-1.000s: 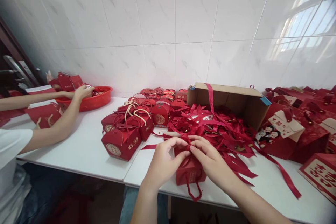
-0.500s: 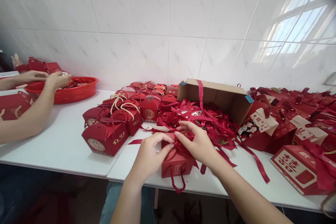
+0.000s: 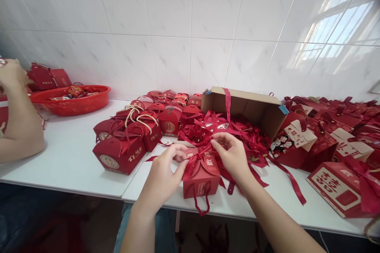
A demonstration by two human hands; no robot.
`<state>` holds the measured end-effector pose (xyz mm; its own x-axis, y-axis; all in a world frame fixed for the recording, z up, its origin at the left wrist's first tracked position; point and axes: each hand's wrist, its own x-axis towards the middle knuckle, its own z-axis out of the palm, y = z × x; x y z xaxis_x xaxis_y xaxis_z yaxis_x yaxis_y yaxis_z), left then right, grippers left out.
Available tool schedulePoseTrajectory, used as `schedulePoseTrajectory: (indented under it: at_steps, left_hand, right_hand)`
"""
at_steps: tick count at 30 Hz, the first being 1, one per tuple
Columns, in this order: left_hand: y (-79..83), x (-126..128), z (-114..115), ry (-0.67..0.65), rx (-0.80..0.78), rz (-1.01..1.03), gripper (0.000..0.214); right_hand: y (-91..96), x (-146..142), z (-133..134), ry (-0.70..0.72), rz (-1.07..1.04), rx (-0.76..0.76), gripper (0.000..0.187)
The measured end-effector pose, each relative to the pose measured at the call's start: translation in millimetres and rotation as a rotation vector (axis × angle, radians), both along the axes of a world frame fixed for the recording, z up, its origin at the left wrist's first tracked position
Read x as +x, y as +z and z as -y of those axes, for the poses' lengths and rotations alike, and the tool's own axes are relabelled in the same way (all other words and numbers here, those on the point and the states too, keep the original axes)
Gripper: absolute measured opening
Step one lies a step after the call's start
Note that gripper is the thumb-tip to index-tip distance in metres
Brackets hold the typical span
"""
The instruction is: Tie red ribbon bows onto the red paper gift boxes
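Observation:
A small red gift box (image 3: 199, 188) with a twisted red cord handle stands near the table's front edge between my hands. A red ribbon (image 3: 204, 149) is gathered over its top flaps. At the left of the box, my left hand (image 3: 166, 170) pinches one part of the ribbon between thumb and fingers. My right hand (image 3: 232, 154) has its thumb and forefinger closed on another part, above the box's right side. Just behind them lies a heap of loose red ribbons (image 3: 252, 136), spilling from a cardboard box (image 3: 246, 102) on its side.
Several closed red gift boxes (image 3: 120, 154) are grouped on the white table (image 3: 80, 166) at left. More red boxes (image 3: 334, 189) crowd the right side. A red basin (image 3: 80, 104) with wrapped sweets is at far left, near another person's arm (image 3: 20, 126). A tiled wall rises behind.
My hands have drawn apart, pulling the ribbon outward over the box, so its printed flaps show more. The other person's hands have moved left, away from the basin.

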<state>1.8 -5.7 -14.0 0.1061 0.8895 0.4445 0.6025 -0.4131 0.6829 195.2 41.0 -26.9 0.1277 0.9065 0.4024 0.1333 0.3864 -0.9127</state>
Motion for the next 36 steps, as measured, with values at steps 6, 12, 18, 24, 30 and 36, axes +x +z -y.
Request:
schedulePoseTrajectory:
  at_steps: [6,12,18,24,30,36]
  left_hand:
    - [-0.5,-6.7,-0.9,-0.026,0.006,-0.049,0.012]
    - [-1.9,1.3,-4.8,-0.126,0.049,-0.028,0.017]
    - [-4.0,-5.1,-9.8,-0.137,0.001,0.014,0.015]
    - [-11.1,-7.6,-14.3,0.024,0.054,0.151,0.014]
    - [-12.0,-4.2,-14.2,0.022,0.008,0.177,0.014]
    - [-6.5,0.6,-11.7,0.002,-0.025,0.182,0.014]
  right_hand:
    - [-9.2,8.0,5.0,-0.048,0.088,0.049,0.019]
    - [5.8,8.6,13.1,0.043,0.398,0.344,0.028]
    - [10.9,7.5,12.0,0.413,0.707,0.362,0.054]
    - [9.6,10.3,32.1,0.178,0.708,0.327,0.023]
    - [32.0,12.2,43.7,0.379,0.255,-0.270,0.031]
    - [33.5,21.3,44.3,0.383,0.246,-0.426,0.053]
